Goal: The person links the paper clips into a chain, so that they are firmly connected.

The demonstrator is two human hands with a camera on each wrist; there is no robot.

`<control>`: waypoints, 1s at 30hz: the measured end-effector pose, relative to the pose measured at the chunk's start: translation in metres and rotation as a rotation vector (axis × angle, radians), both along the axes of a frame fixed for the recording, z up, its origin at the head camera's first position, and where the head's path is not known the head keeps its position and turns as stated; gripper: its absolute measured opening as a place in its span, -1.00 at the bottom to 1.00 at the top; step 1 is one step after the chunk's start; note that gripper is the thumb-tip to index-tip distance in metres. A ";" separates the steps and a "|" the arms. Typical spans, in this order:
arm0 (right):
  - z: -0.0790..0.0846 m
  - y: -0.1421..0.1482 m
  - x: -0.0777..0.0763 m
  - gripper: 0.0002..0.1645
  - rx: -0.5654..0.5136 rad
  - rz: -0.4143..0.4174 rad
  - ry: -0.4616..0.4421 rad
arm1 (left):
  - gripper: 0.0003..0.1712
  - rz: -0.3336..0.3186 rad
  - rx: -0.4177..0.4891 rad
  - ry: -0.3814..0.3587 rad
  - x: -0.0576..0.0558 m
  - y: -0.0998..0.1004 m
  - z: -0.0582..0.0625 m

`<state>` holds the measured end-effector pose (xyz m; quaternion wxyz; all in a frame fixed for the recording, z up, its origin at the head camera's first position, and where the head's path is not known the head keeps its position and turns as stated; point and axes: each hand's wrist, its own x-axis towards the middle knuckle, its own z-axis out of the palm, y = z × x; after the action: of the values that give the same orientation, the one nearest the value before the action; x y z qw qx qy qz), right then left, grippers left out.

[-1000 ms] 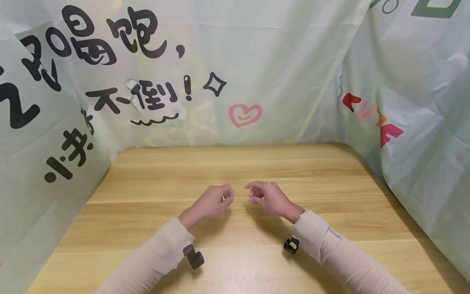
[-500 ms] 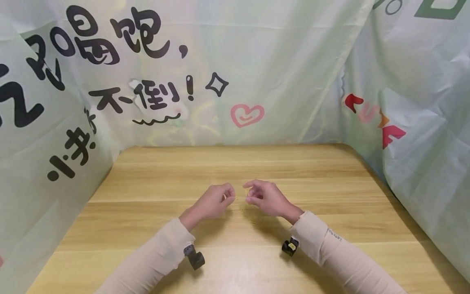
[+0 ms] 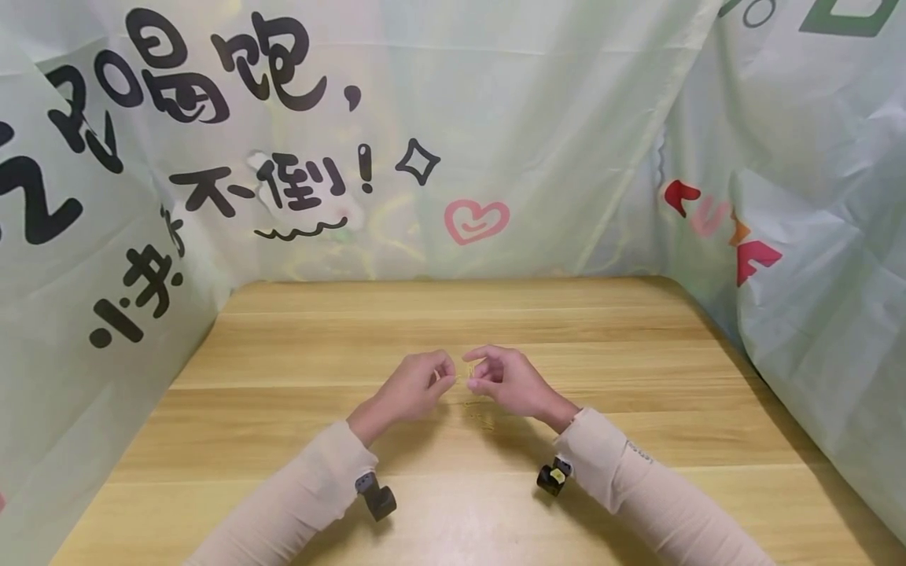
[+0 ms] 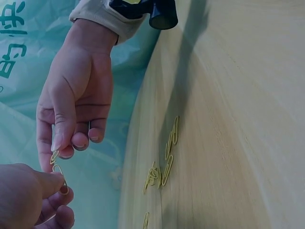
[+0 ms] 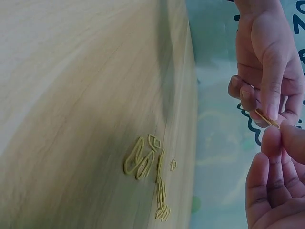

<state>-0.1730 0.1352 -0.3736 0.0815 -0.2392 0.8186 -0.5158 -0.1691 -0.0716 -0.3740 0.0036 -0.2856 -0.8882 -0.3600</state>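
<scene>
My left hand [image 3: 418, 385] pinches a gold wire paper clip [image 4: 62, 181] between thumb and finger. Opposite it, my right hand [image 3: 520, 384] pinches another paper clip [image 4: 54, 156] with thumb and index finger. The two clips come together between the fingertips in the left wrist view; whether they are linked I cannot tell. In the right wrist view, the left hand [image 5: 269, 62] holds its clip [image 5: 266, 118] close to the right fingertips, which partly hide it. Several loose paper clips [image 5: 145, 162] lie on the table below the hands.
The light wooden table [image 3: 297, 330] runs back to a pale green cloth [image 3: 552, 157] with printed black characters. Cloth also hangs at the left and right sides. A small black camera is worn at each wrist, the left one [image 3: 377, 497] and the right one [image 3: 554, 476].
My right hand has moved a little left, narrowing the gap to my left hand. The left hand has shifted only slightly to the right, and both keep their pinch.
</scene>
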 end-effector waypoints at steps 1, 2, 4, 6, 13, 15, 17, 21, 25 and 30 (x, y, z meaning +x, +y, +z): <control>0.000 0.000 0.000 -0.56 -0.001 -0.001 -0.005 | -0.95 0.001 0.005 0.000 0.000 0.000 0.000; 0.000 -0.001 0.000 -0.56 -0.001 -0.001 -0.009 | -0.95 0.000 0.008 0.004 0.000 0.000 0.000; -0.001 -0.001 -0.001 -0.56 -0.001 -0.003 -0.017 | -0.95 -0.001 0.013 0.013 0.000 0.000 -0.001; 0.000 -0.001 -0.001 -0.55 0.004 -0.006 -0.020 | -0.95 0.001 0.014 0.019 0.000 0.000 -0.001; 0.001 -0.002 0.001 -0.54 -0.030 0.011 -0.026 | -0.95 0.010 0.002 0.025 0.002 0.001 0.002; 0.000 -0.003 0.000 -0.54 -0.029 0.014 -0.029 | -0.95 0.010 0.000 0.027 0.002 0.001 0.002; -0.002 -0.003 0.000 -0.54 -0.024 0.012 -0.034 | -0.95 0.011 -0.001 0.027 0.003 0.001 0.003; -0.002 -0.005 0.000 -0.54 -0.013 0.014 -0.038 | -0.93 0.010 0.004 0.022 0.003 0.001 0.003; 0.001 -0.006 0.001 -0.53 -0.007 0.018 -0.038 | -0.93 0.011 0.008 0.023 0.003 0.001 0.003; 0.003 -0.006 0.003 -0.53 -0.007 0.023 -0.038 | -0.95 0.019 0.016 0.024 0.003 0.001 0.003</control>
<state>-0.1704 0.1295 -0.3707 0.1022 -0.2389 0.8122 -0.5223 -0.1666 -0.0703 -0.3712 0.0200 -0.2813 -0.8879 -0.3633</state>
